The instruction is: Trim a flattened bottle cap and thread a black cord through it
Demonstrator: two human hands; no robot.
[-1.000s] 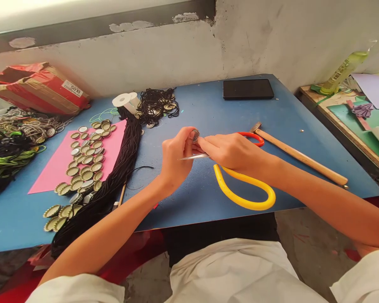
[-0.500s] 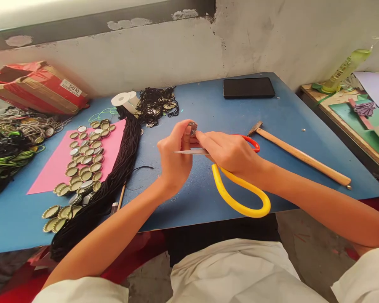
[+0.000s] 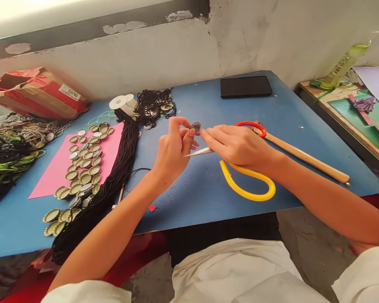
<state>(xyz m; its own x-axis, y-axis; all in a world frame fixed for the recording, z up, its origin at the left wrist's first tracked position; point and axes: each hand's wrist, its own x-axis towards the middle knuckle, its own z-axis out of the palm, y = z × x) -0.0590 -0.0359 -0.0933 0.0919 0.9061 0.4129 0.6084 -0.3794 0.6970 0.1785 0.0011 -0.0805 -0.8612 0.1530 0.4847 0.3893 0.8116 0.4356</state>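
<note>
Between thumb and forefinger, my left hand (image 3: 173,147) pinches a dark bottle cap (image 3: 195,127) above the blue table. My right hand (image 3: 236,145) is closed around a pair of scissors (image 3: 249,183) with one yellow and one red handle loop; the pale blades stick out to the left, below the cap. The right fingertips come up to the cap's right edge, and whether they hold something small there I cannot make out. To the left, many upturned bottle caps (image 3: 86,174) lie on a pink sheet (image 3: 47,176) beside a long bundle of black cord (image 3: 123,155).
A wooden-handled hammer (image 3: 309,158) lies right of my hands. At the back are a black phone (image 3: 245,86), a white roll (image 3: 118,102) and tangled black cords (image 3: 158,103) with caps. A red taped box (image 3: 41,94) stands far left. A small red scrap (image 3: 152,208) lies near the front edge.
The scissors have shifted right with my right hand, the red loop now overlapping the hammer head. The left hand has opened out slightly around the cap. The red scrap on the table has come into view.
</note>
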